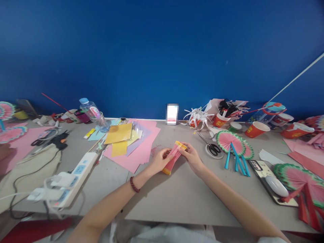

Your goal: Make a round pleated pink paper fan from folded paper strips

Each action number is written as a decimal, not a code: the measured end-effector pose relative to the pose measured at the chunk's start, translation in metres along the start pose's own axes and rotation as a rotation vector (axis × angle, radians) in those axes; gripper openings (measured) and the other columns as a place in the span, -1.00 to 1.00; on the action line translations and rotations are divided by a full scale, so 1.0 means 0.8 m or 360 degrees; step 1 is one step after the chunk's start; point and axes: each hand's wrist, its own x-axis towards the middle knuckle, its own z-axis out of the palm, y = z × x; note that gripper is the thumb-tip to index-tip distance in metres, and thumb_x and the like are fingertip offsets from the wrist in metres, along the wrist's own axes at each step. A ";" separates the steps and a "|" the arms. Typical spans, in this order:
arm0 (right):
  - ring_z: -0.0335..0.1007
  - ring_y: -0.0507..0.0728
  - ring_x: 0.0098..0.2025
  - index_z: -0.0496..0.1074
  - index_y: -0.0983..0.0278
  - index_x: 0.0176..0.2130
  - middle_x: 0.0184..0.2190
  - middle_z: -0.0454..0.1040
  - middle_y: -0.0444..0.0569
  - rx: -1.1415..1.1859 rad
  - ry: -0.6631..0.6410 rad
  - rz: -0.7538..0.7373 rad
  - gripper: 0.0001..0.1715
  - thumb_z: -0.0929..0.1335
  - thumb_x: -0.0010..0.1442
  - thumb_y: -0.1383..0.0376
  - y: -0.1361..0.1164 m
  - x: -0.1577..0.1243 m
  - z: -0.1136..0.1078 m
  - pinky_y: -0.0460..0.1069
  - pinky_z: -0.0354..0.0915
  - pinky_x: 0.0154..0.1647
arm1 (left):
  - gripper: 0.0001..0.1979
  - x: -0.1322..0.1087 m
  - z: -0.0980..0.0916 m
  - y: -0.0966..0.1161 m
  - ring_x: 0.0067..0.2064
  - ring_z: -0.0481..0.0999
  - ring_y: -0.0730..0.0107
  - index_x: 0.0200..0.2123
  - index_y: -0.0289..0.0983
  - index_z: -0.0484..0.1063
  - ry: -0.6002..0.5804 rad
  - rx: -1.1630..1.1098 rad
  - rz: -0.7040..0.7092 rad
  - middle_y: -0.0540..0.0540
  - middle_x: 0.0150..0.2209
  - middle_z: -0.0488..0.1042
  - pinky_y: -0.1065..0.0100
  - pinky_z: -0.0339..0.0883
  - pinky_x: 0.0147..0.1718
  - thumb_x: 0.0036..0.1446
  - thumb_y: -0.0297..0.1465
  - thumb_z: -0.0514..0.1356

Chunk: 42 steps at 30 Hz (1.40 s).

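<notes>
1. Clock centred on the pleated paper (173, 162), pink with yellow edging; 12 points at the blue wall (152, 60). Paper sits mid-table on the near side, its long axis slanting from 1 to 7. Whether it touches the tabletop: cannot tell.
2. Left hand (160, 161), at 9 o'clock: gripping the paper's left side, thumb across the pleats.
3. Right hand (192, 158), at 3 o'clock: fingers closed on the upper end, toward 1.
4. Handling, by judgement: very light; stiff along folds, springy across them; little slip; creases if squeezed hard. Best hold: gentle pinch at both banded ends, pleats stacked.
5. Around it: pink sheets (131, 162) between 9 and 10; black-handled scissors (215, 149) and watermelon-patterned fan (225, 139) between 2 and 3.
</notes>
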 end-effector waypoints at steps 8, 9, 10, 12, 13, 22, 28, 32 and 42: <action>0.41 0.08 -0.29 0.36 0.18 -0.11 -0.34 0.46 -0.12 0.0156 -0.0005 0.0147 -0.49 0.47 -0.08 0.14 -0.011 0.000 -0.005 -0.02 0.32 -0.21 | -0.74 0.005 -0.012 0.009 -0.37 0.54 0.36 -0.25 -0.28 0.29 -0.0040 -0.0564 -0.0291 -0.11 -0.37 0.54 0.31 0.41 -0.30 0.06 -0.25 0.21; 0.42 0.10 -0.27 0.35 0.18 -0.09 -0.33 0.47 -0.10 0.0155 -0.0016 0.0182 -0.47 0.46 -0.08 0.15 -0.012 0.001 -0.006 0.00 0.33 -0.21 | -0.75 0.005 -0.014 0.009 -0.38 0.54 0.37 -0.25 -0.28 0.27 -0.0054 -0.0632 -0.0314 -0.11 -0.38 0.53 0.32 0.41 -0.33 0.06 -0.27 0.21; 0.42 0.12 -0.27 0.34 0.19 -0.08 -0.32 0.48 -0.08 0.0148 -0.0028 0.0221 -0.45 0.46 -0.08 0.16 -0.013 0.001 -0.008 0.01 0.33 -0.21 | -0.75 0.006 -0.015 0.008 -0.39 0.53 0.38 -0.25 -0.27 0.26 -0.0079 -0.0696 -0.0331 -0.10 -0.39 0.53 0.34 0.41 -0.36 0.05 -0.28 0.21; 0.43 0.12 -0.29 0.34 0.20 -0.08 -0.31 0.49 -0.05 0.0117 -0.0046 0.0290 -0.45 0.46 -0.09 0.17 -0.015 0.003 -0.012 0.01 0.34 -0.25 | -0.74 0.008 -0.019 0.004 -0.46 0.49 0.43 -0.24 -0.27 0.25 -0.0130 -0.0787 -0.0365 -0.08 -0.41 0.51 0.40 0.38 -0.46 0.04 -0.29 0.21; 0.42 0.11 -0.32 0.35 0.20 -0.08 -0.32 0.49 -0.06 0.0094 -0.0056 0.0312 -0.45 0.46 -0.09 0.18 -0.015 0.004 -0.014 0.00 0.33 -0.28 | -0.73 0.010 -0.020 0.002 -0.51 0.45 0.47 -0.24 -0.27 0.26 -0.0152 -0.0812 -0.0385 -0.07 -0.43 0.50 0.43 0.35 -0.53 0.03 -0.28 0.21; 0.31 0.00 -0.50 0.40 0.23 -0.15 -0.51 0.42 -0.19 -0.0209 -0.0164 0.0294 -0.50 0.47 -0.09 0.12 -0.014 0.013 -0.030 -0.09 0.18 -0.46 | -0.63 0.014 -0.026 -0.006 -0.43 0.46 0.48 -0.10 -0.25 0.30 -0.0202 -0.0847 -0.0378 -0.10 -0.29 0.46 0.47 0.36 -0.57 0.00 -0.33 0.26; 0.21 -0.01 -0.59 0.39 0.22 -0.13 -0.59 0.34 -0.23 -0.0511 -0.0146 0.0267 -0.54 0.41 -0.03 0.08 -0.009 0.019 -0.040 -0.12 0.09 -0.58 | -0.65 0.013 -0.027 -0.007 -0.37 0.47 0.43 -0.13 -0.23 0.29 -0.0169 -0.0694 -0.0312 -0.04 -0.34 0.38 0.41 0.44 -0.51 -0.01 -0.33 0.25; 0.22 0.02 -0.58 0.46 0.22 -0.26 -0.59 0.34 -0.20 -0.1172 0.0081 0.0031 -0.69 0.36 -0.02 0.13 -0.005 0.027 -0.054 -0.09 0.12 -0.55 | -0.65 0.014 -0.029 -0.009 -0.43 0.48 0.45 -0.17 -0.21 0.20 -0.0131 -0.0694 -0.0331 -0.02 -0.33 0.40 0.43 0.38 -0.58 -0.02 -0.32 0.24; 0.40 0.13 -0.31 0.45 0.19 -0.30 -0.33 0.49 -0.05 -0.2243 0.0370 -0.0188 -0.72 0.29 0.12 0.07 -0.010 0.021 -0.042 -0.08 0.10 -0.44 | -0.66 0.021 -0.029 -0.011 -0.76 0.13 0.64 -0.12 -0.21 0.13 -0.0013 -0.0306 -0.0289 0.15 -0.58 0.33 0.54 -0.04 -0.77 0.07 -0.25 0.13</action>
